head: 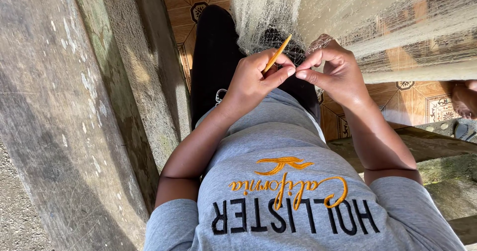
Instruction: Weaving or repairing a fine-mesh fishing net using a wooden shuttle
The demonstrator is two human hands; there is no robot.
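Two bare hands are meeting in front of the person's chest, fingertips almost touching. The left hand (253,79) is curling closed around a thin yellow netting needle (277,53), pinching it between thumb and forefinger so that the slim tip is pointing up and to the right, toward the net. The right hand (335,72) is closing too, its thumb and forefinger pressing together on a bit of the pale fishing net (318,12); whether it is gripping a single strand or a small bunch of mesh is too fine to tell. The net is hanging in a wide, gauzy sheet across the upper right of the view, draping down over the person's lap and gathering just above both hands. The needle is sitting right at the lower edge of that gathered mesh, just beside the right hand's fingertips.

The person is sitting in a grey T-shirt (278,146) with orange and black lettering and is wearing dark trousers (213,47), one leg stretching away from the camera. A weathered wooden post (64,122) is running along the left side, and a brown patterned tile floor (422,99) is showing beneath the net. A mossy wooden plank (447,146) is lying near the right forearm.
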